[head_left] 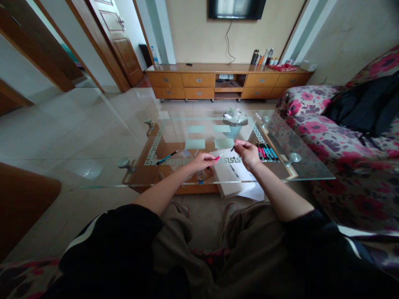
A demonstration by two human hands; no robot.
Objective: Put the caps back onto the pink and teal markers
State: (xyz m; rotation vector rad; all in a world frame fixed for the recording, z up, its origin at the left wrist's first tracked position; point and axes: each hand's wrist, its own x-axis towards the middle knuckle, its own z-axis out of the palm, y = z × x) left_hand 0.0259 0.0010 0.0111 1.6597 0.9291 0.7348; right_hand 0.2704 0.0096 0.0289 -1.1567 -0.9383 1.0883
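Over the glass table, my left hand [203,161] pinches a pink pen [217,158], from whose end a thin pale refill points up to the right. My right hand [247,153], fingers closed, grips a small black pen part [232,148] just beyond the refill's tip; whether it is a cap or a grip I cannot tell. Several pink, blue and black pens [267,152] lie in a row on the glass, right of my right hand. To the left, a single blue and black pen [167,157] lies at a slant.
The glass table [308,172] has round metal supports at its corners. Through it show a white box [229,189], papers and a bottle [201,177]. A lined waste basket [234,124] stands beyond. Right is a floral sofa [308,120] with a black backpack [368,106].
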